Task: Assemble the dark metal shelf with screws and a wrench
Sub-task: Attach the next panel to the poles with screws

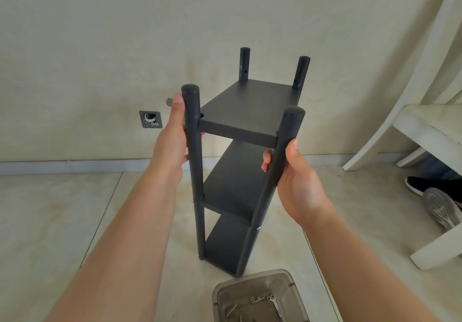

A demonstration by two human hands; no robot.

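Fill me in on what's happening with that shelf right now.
A person is holding up a dark metal shelf with three boards between four posts. The left hand grips the near left post, and the right hand grips the near right post. Silver screw heads show at the lower joints. Below it on the floor sits a clear plastic bin with loose screws inside. No wrench is clearly visible.

1. One dark grey metal shelf unit [240, 171] at centre, held upright off the floor.
2. Four round dark posts on it.
3. Three flat dark boards between the posts.
4. Two bare hands: left hand [172, 134] at 9 o'clock of the unit, right hand [295, 171] at 3 o'clock.
5. One translucent grey plastic tray [257, 296] at 6 o'clock, holding several small silver screws [260, 299], too small to count.
6. One pale wooden chair [425, 131] at 3 o'clock.
7. Two shoes [435, 196] at 4 o'clock.
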